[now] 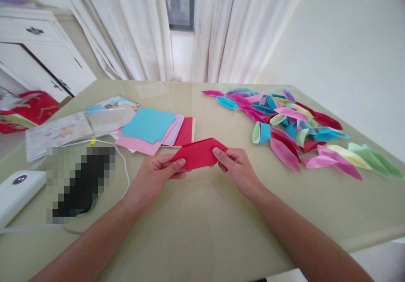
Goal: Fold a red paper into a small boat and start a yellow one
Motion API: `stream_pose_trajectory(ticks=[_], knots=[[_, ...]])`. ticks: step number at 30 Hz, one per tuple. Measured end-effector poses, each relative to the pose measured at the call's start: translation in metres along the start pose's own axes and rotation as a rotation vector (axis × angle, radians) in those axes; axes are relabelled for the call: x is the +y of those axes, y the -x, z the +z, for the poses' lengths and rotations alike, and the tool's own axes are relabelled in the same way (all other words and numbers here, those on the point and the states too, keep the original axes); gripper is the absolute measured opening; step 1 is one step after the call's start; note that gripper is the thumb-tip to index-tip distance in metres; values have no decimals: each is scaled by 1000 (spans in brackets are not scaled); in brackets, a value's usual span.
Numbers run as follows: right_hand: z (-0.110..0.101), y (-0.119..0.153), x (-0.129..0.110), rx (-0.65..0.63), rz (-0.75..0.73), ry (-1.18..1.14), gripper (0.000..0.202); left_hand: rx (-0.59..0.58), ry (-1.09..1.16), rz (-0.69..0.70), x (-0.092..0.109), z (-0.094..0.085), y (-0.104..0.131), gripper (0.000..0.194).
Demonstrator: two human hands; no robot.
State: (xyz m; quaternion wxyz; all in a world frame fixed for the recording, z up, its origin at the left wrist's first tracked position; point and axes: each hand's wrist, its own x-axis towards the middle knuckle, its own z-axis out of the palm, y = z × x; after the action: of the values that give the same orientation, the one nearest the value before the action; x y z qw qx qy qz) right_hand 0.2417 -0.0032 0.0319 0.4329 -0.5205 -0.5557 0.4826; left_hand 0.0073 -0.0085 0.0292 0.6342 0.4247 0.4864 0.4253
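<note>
A folded piece of red paper (199, 154) is held above the table between my two hands. It has slanted ends and a straight lower edge. My left hand (158, 170) pinches its left end, thumb on the front and fingers behind. At the other end, my right hand (236, 164) grips it the same way, its thumb pressed near the upper right corner. Just beyond my left hand lies a stack of square paper sheets, with blue sheets (148, 124) on top and pink, lilac and red ones (184, 132) showing beneath.
Many folded paper boats in several colours (284, 113) spread over the table's right side. At left lie printed booklets (58, 132), a white cable (125, 164), a white device (20, 193) and a pixelated dark object (85, 181). Curtains (126, 29) hang behind the table (190, 231).
</note>
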Motion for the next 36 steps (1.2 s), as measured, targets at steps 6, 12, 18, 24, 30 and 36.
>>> stream_pose_trajectory(ticks=[6, 12, 18, 24, 30, 36], knots=[[-1, -1, 2, 12, -6, 41, 67, 2, 29, 22, -5, -3, -3, 41], [0, -2, 0, 8, -29, -26, 56, 33, -74, 75, -6, -6, -3, 41], [-1, -6, 0, 44, -26, -132, 40, 77, -254, 371, -1, -2, 1, 62], [-3, -9, 1, 86, -48, -226, 47, 38, -265, 437, -4, -2, 1, 60], [-4, -8, 2, 65, -100, -173, 49, 72, -234, 420, -6, -1, 1, 65], [-3, -5, 2, 29, -109, -118, 53, 148, -380, 461, -9, -3, 1, 67]])
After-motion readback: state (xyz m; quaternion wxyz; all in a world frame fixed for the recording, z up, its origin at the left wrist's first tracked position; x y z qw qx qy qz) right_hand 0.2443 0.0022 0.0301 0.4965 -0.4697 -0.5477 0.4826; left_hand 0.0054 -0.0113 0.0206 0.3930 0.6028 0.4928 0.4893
